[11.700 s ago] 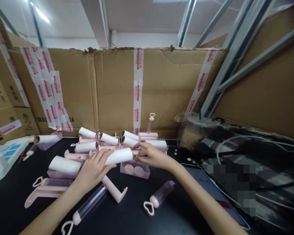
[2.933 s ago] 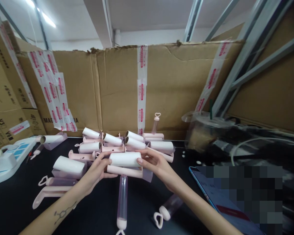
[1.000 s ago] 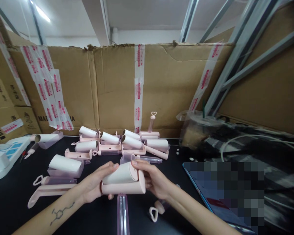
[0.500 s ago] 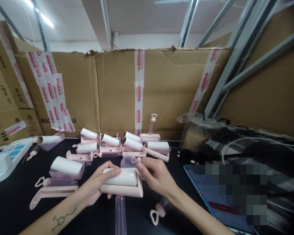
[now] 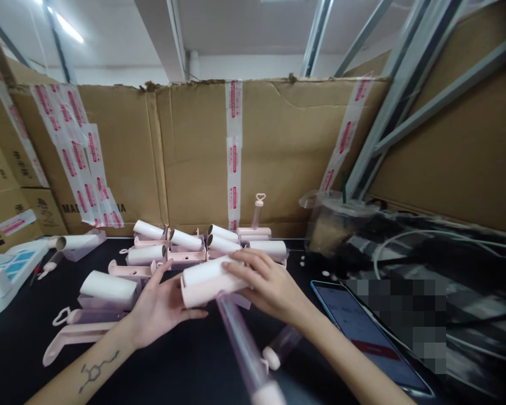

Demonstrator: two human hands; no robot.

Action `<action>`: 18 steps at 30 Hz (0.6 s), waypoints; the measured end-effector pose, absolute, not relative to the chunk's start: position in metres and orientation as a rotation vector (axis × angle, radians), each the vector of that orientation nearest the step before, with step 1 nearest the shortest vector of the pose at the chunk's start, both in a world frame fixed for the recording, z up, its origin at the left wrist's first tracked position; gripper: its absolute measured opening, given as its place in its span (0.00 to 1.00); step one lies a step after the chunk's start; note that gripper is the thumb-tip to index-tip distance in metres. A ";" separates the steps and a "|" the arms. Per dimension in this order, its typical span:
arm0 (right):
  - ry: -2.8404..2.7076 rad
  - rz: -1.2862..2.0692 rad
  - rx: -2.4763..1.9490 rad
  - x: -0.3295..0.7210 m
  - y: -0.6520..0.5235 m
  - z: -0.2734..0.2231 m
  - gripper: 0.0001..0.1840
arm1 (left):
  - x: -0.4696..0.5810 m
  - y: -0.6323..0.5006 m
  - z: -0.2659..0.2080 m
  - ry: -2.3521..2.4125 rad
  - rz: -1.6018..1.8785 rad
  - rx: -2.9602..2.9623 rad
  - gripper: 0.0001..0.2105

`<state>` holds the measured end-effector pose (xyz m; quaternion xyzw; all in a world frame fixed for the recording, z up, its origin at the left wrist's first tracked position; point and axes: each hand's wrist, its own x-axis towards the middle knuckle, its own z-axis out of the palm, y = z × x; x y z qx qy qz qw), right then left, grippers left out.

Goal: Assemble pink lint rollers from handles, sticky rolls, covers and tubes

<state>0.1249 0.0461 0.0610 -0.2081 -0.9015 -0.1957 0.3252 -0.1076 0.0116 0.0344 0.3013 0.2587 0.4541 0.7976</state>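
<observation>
Here, the right hand [image 5: 270, 281] grasps the roller [image 5: 206, 285] by its right end, left end beside the spread left hand [image 5: 160, 306], handle [image 5: 241, 340] slanting toward the desk's [image 5: 172, 374] near edge

Two bare forearms enter from the bottom of the frame. The left forearm [image 5: 103, 363] slants up from the lower left corner, bearing a dark line tattoo [image 5: 95, 372] with a hexagon in it. The left hand [image 5: 156, 312], left of centre, is spread wide: its thumb [image 5: 163, 271] points up, and its fingers [image 5: 196, 314] stretch rightward below. The right forearm [image 5: 346, 349] rises from the lower right. The right hand [image 5: 272, 281], near the centre, is curled in a grip, back upward, fingers reaching left.
</observation>
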 end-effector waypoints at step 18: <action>-2.296 0.693 -0.936 0.115 0.074 0.030 0.20 | -0.107 0.026 -0.024 1.285 1.103 1.771 0.47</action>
